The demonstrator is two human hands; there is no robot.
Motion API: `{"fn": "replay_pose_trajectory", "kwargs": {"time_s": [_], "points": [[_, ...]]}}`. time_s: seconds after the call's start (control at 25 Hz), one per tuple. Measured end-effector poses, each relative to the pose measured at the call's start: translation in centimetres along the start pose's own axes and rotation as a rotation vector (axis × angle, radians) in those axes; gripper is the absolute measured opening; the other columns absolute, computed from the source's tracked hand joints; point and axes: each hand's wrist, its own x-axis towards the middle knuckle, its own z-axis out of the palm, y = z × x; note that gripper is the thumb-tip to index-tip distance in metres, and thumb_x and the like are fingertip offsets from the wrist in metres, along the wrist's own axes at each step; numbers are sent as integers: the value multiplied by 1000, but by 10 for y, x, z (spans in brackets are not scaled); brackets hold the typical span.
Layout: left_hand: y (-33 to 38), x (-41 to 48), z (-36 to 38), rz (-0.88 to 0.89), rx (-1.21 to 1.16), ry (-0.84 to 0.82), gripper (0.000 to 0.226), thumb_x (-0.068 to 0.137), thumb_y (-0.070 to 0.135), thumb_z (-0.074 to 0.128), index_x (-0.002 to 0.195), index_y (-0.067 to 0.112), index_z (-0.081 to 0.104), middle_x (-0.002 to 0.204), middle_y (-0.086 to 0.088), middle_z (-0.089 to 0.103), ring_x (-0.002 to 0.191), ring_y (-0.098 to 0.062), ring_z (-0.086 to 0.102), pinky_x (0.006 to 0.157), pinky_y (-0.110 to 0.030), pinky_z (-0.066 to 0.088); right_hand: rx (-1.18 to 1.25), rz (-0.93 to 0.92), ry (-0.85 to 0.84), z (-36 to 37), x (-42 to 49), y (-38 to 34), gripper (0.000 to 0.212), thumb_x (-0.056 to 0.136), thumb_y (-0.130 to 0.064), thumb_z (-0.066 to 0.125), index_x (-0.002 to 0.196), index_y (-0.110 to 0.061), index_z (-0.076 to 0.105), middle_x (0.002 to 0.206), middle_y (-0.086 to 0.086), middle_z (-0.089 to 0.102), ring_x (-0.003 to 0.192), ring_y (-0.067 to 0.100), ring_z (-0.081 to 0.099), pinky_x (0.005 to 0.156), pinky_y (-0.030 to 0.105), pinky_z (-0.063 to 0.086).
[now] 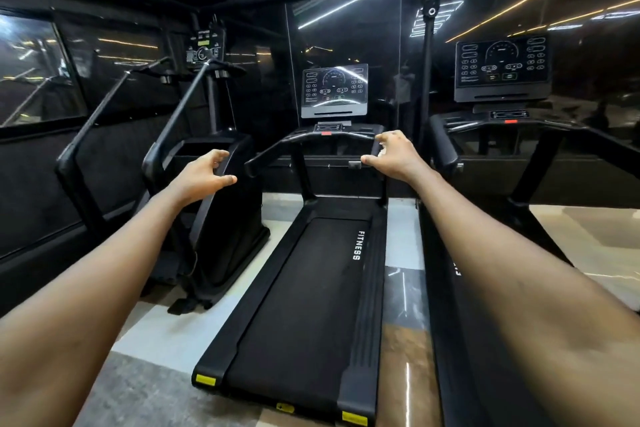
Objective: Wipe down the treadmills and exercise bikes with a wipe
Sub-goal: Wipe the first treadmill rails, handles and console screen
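Treadmill (304, 305): I see it dead ahead, between my arms. Left hand (204, 175): fingers loosely curled, gripping nothing. Right hand (393, 156): fingers released, near its handrail (332, 136)

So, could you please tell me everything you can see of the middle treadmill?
The middle treadmill is black, its long belt running towards the camera, with white FITNESS lettering on the right side rail and yellow stickers on the rear end caps. Its upright console looks unlit and catches glare; a curved handrail sits below it. It stands on pale floor. The right hand hovers by the handrail; contact is unclear.
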Motion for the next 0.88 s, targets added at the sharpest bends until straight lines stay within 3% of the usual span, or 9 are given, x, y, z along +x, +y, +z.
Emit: {"fn": "replay_pose_trajectory", "kwargs": {"time_s": [0.24,0.48,0.64,0.8,0.88], "points": [[-61,147,13,-25,-24,14,65,89,28,75,146,22,45,145,-3,52,138,-18,45,113,-37,37,8,32,-18,70,138,13,76,83,-44,75,143,-6,48,144,11,45,131,23,50,113,34,38],[-139,299,47,-18,-31,-2,66,89,28,74,148,21,44,147,-7,51,139,-20,44,111,-33,34,16,44,-28,164,273,30,82,78,-50,75,142,-5,49,140,12,53,122,23,59,105,37,47],[-198,401,65,-7,-59,8,66,90,26,73,149,20,43,148,-9,49,140,-20,43,111,-33,33,24,54,6,229,371,31,77,82,-44,76,142,-4,49,140,12,50,119,22,60,104,32,45],[-248,503,69,8,-64,-2,67,89,27,75,148,19,45,148,-9,50,138,-19,44,108,-28,33,22,54,15,276,465,28,75,85,-42,74,143,-4,48,146,10,46,111,26,66,85,25,47],[-266,544,72,-10,-75,-2,67,89,27,75,148,19,45,149,-8,49,138,-19,44,108,-29,33,7,56,8,296,509,28,76,85,-44,73,144,-5,47,148,10,44,115,26,64,86,24,45]]}}
